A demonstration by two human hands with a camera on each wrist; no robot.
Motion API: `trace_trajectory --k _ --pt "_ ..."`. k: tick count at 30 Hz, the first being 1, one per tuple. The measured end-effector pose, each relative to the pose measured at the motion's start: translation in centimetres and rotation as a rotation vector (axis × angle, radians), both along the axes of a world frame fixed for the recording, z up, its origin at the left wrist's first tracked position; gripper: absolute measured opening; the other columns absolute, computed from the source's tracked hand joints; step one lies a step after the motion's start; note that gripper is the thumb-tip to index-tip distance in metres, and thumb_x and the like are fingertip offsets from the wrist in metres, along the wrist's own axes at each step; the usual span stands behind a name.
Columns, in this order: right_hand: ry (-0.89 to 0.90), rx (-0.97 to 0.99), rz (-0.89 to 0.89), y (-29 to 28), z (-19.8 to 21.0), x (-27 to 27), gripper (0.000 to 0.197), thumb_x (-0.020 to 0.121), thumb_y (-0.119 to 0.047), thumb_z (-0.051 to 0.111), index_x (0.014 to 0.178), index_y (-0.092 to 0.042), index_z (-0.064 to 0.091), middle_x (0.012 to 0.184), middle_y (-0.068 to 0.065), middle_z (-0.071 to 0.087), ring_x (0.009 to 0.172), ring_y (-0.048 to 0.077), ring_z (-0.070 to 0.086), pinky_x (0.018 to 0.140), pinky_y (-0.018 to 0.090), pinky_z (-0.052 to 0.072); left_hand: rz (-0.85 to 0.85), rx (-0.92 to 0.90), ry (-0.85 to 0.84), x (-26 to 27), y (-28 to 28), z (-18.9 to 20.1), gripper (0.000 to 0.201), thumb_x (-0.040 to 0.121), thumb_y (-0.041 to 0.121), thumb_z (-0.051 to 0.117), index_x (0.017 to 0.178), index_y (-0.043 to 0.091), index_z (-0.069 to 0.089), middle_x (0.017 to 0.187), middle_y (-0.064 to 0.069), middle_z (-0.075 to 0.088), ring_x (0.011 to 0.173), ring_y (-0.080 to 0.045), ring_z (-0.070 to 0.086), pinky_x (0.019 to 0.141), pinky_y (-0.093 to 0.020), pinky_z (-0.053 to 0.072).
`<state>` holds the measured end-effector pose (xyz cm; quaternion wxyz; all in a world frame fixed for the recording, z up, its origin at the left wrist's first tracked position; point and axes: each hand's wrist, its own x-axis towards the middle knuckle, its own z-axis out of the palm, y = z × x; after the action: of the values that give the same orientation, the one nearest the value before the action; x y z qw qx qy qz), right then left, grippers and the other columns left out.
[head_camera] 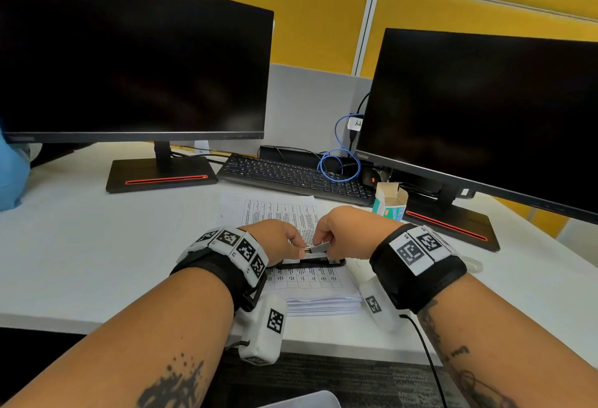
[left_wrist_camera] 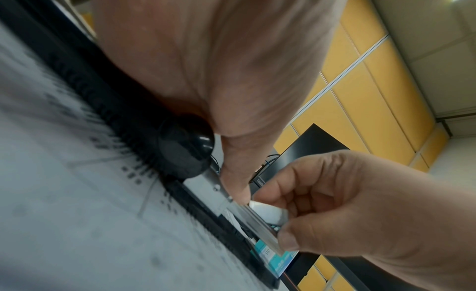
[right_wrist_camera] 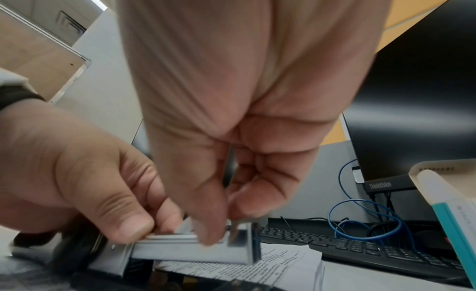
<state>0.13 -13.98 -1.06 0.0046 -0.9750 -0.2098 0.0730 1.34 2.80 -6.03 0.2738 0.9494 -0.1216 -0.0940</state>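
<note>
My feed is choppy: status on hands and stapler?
Left hand and right hand both pinch the stapler by its metal magazine. Base rests on paper stack. Nothing blocking; staple box off right.

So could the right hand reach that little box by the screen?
Probably yes: the little box stands just beyond the right hand, nothing between, though that hand pinches the stapler and must let go first.

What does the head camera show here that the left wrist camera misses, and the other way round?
Head view only: the keyboard, the left monitor and both wristbands. Left wrist view only: a close look at the round black end of the stapler, and the number 35 on the box. Both: the left hand and right hand pinching the stapler's metal rail over the paper.
</note>
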Motion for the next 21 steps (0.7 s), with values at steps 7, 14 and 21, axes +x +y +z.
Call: trace_trajectory --k 7,14,21 --pt "-0.029 0.029 0.014 0.03 -0.06 0.18 0.031 0.087 -0.009 0.061 0.111 -0.024 0.073 0.104 -0.006 0.069 0.084 0.010 0.056 0.073 0.021 0.045 -0.004 0.007 0.013 -0.01 0.02 0.02 0.017 0.092 0.037 0.063 0.107 0.030 0.067 0.082 0.014 0.052 0.079 -0.008 0.050 0.073 -0.022 0.039" --pt "-0.108 -0.008 0.083 -0.01 -0.12 -0.08 0.025 0.089 -0.017 0.063 0.110 -0.022 0.074 0.105 -0.003 0.067 0.094 0.016 0.061 0.078 0.026 0.050 -0.010 -0.010 0.020 0.39 0.04 -0.25 0.016 0.091 0.036 0.064 0.105 0.029 0.068 0.082 0.012 0.055 0.077 -0.008 0.050 0.073 -0.023 0.041" --pt "-0.164 -0.025 0.103 -0.07 -0.26 -0.20 0.024 0.088 -0.019 0.062 0.109 -0.022 0.072 0.100 -0.003 0.068 0.085 0.013 0.057 0.069 0.024 0.041 0.002 0.012 0.021 0.35 0.30 -0.29 0.006 0.089 0.041 0.065 0.093 0.037 0.062 0.088 0.010 0.059 0.075 -0.010 0.053 0.072 -0.024 0.043"
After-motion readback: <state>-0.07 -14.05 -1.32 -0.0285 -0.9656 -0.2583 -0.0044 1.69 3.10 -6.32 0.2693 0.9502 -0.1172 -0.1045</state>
